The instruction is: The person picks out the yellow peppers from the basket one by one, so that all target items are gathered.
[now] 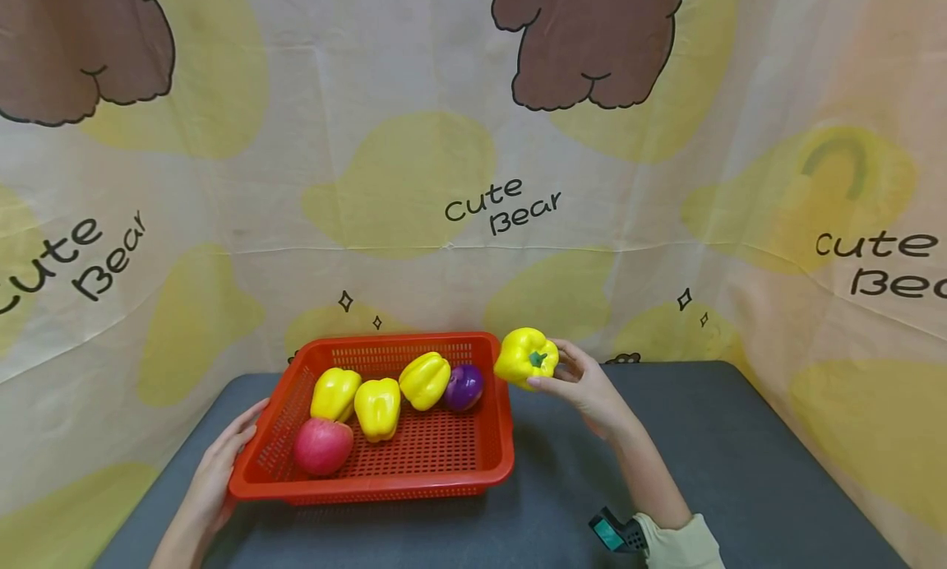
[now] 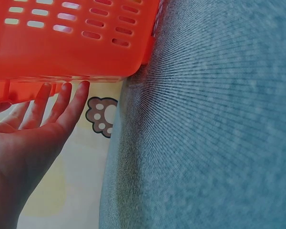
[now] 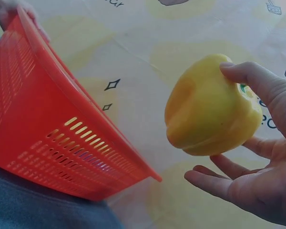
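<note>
My right hand (image 1: 584, 388) holds a yellow bell pepper (image 1: 524, 358) between thumb and fingers, up beside the right rim of a red plastic basket (image 1: 392, 487). Its green stem faces the thumb side. At the basket's left end my left hand (image 1: 218, 470) rests with nearly straight fingers; their fingertips (image 2: 84, 87) touch at the rim in the left wrist view. Inside the basket lie three more yellow bell peppers (image 1: 378, 409), a pinkish-red apple (image 1: 323, 446) and a round, glossy purple vegetable (image 1: 464, 387) by the right wall.
The basket stands on a dark grey-blue table (image 1: 740, 470). Behind it hangs a cloth backdrop (image 1: 414, 182) printed with bears and lettering. A black device with a teal face (image 1: 610, 534) is strapped on the right wrist, near a pale sleeve (image 1: 684, 544).
</note>
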Action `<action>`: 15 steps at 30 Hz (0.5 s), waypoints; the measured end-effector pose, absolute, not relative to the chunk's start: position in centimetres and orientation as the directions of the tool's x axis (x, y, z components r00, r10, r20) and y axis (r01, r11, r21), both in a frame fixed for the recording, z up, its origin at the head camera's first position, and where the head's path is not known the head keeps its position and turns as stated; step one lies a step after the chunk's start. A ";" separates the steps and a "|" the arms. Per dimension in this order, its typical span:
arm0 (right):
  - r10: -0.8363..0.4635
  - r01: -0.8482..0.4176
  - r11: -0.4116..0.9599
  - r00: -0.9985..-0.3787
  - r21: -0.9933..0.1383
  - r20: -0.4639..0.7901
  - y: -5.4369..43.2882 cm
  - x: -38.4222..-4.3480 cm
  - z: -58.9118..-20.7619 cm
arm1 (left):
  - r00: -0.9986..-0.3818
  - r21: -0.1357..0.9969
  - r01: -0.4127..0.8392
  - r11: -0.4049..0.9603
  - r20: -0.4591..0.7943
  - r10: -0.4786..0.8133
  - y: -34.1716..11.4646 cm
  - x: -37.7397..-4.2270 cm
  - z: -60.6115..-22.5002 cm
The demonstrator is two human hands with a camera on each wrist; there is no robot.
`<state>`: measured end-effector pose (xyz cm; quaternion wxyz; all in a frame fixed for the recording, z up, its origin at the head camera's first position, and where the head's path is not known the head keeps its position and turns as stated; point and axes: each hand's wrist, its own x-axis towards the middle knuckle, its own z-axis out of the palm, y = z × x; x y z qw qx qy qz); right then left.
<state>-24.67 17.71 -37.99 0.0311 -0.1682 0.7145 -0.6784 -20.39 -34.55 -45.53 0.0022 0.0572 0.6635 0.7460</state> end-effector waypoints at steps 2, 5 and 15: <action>-0.280 -0.198 0.026 -0.942 -0.980 0.183 17.8 -24.7 -38.0 | -0.994 0.990 0.071 -0.120 0.080 0.078 -34.6 -20.4 -45.5; -0.275 -0.194 0.024 -0.944 -0.981 0.180 18.0 -24.8 -37.9 | -0.994 0.991 0.068 -0.118 0.078 0.077 -34.6 -20.4 -45.6; -0.230 -0.143 -0.017 -0.963 -0.990 0.143 18.6 -25.1 -38.1 | -0.991 0.987 0.086 -0.137 0.099 0.089 -34.6 -20.5 -45.6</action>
